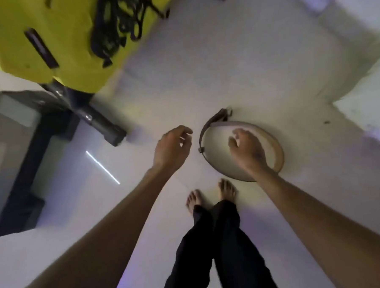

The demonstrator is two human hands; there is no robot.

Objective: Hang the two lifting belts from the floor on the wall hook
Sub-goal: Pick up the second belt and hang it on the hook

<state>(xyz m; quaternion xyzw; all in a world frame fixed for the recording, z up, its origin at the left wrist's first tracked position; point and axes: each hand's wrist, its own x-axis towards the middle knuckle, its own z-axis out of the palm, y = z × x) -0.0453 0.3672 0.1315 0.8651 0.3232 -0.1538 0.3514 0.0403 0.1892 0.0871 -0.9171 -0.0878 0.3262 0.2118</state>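
A brown leather lifting belt (272, 146) lies coiled in a ring on the pale floor, its buckle end at the upper left of the ring. My right hand (247, 150) hovers over the ring with fingers spread and holds nothing. My left hand (172, 148) is just left of the belt, fingers loosely curled and empty. I see only this one belt on the floor. On the yellow wall at the upper left, dark straps (117, 26) hang in a bunch; whether they hang on a hook I cannot tell.
A yellow wall (24, 24) fills the upper left. Dark grey gym equipment (25, 134) stands on the left, with a black foot (109, 130) sticking out toward the hands. My bare feet (209, 195) stand just below the belt. A white wall (362, 95) is at the right.
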